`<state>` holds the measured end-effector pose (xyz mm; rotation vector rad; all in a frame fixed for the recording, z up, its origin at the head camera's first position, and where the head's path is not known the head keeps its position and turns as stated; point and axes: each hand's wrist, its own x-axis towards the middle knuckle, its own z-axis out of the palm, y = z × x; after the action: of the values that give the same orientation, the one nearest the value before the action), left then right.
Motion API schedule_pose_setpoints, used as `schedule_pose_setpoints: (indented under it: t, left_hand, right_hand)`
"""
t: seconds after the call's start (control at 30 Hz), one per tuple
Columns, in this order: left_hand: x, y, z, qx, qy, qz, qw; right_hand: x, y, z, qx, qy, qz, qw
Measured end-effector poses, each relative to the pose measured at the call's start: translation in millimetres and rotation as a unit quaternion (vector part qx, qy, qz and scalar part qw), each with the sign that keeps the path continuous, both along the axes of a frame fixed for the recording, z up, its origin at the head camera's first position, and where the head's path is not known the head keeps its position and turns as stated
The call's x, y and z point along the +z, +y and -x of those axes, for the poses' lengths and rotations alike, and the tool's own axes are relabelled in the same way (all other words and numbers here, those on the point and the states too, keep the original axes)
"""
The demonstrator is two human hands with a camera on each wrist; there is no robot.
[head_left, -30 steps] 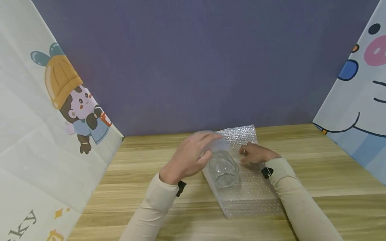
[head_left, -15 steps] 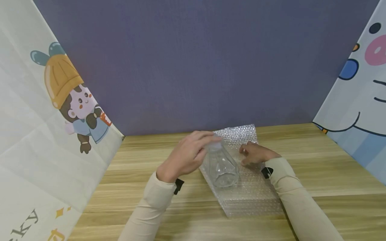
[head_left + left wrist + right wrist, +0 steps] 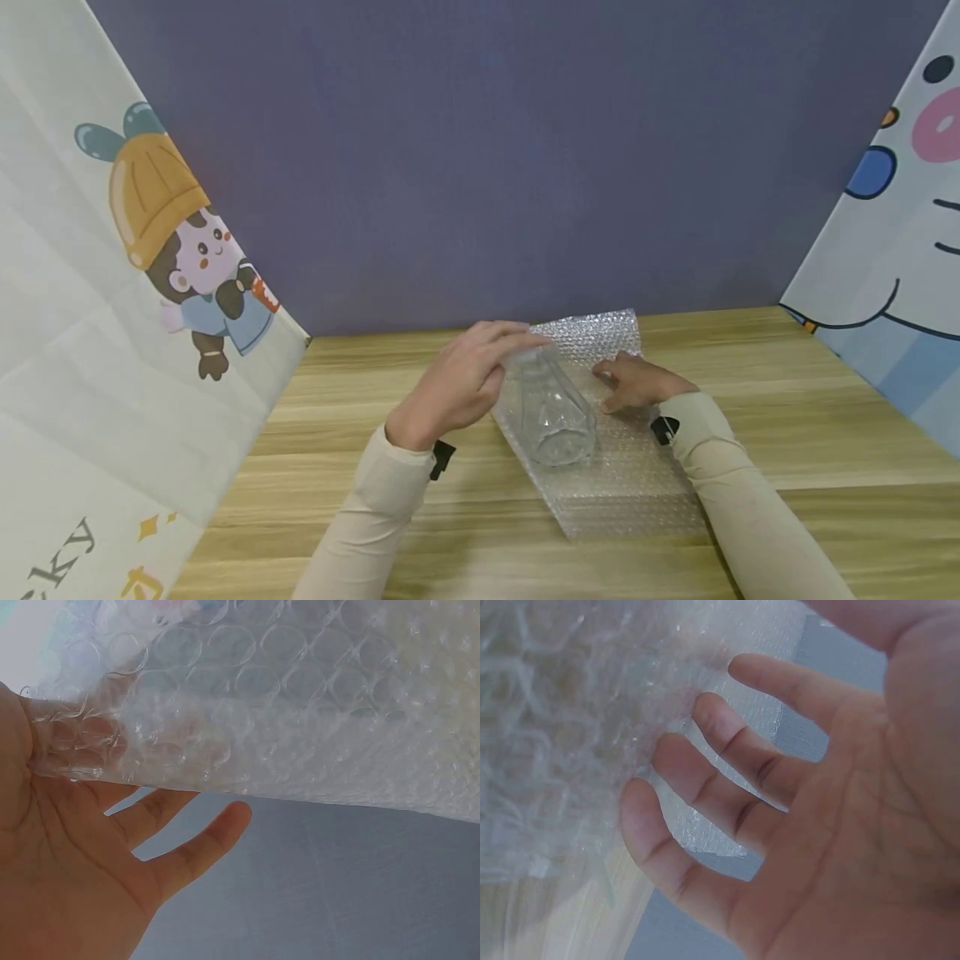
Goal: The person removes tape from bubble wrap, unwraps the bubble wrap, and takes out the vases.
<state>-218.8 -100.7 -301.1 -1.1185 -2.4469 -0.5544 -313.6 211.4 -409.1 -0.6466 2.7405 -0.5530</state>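
A clear faceted glass bottle [image 3: 555, 412] is on a sheet of bubble wrap [image 3: 630, 492]. Its wide base is toward the near side and its narrower neck leads away, partly behind my left fingers. My left hand [image 3: 459, 387] extends its fingers over the neck end. In the left wrist view the wrap's edge [image 3: 322, 750] runs across the palm side of the spread fingers, which show below it. Right of the bottle, my right hand [image 3: 641, 385] rests loosely bent fingers [image 3: 705, 787] against the wrap. Its thumb is mostly out of the right wrist view.
The wrap lies on a wood-grain table [image 3: 360, 400], its far end near a dark blue-grey back panel [image 3: 480, 167]. White panels with cartoon prints stand on the left [image 3: 97, 317] and on the right [image 3: 892, 250]. A dark wrist mount [image 3: 442, 460] shows at the left cuff.
The left hand has shifted slightly left and away. The lifted flap of wrap by its fingers has settled against the bottle's neck. The right hand stays almost still.
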Motion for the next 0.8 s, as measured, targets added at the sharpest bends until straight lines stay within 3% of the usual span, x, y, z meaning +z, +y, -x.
schedule_pose_setpoints:
  t: [0.3,0.57,0.8]
  left_hand:
    - [2.3,-12.4,-2.0,0.001,-0.019,0.0,0.9998]
    - [4.6,-14.1,-3.1,0.01,-0.058,0.008,0.9982]
    - [5.1,-14.9,-4.2,0.032,-0.074,0.009,0.9967]
  right_hand:
    - [5.0,-9,-9.0,0.0,0.0,0.004,1.0]
    - [4.5,-8,-7.9,0.0,-0.004,0.008,1.0]
    - [3.4,-6,-6.4,0.001,-0.002,0.006,1.0]
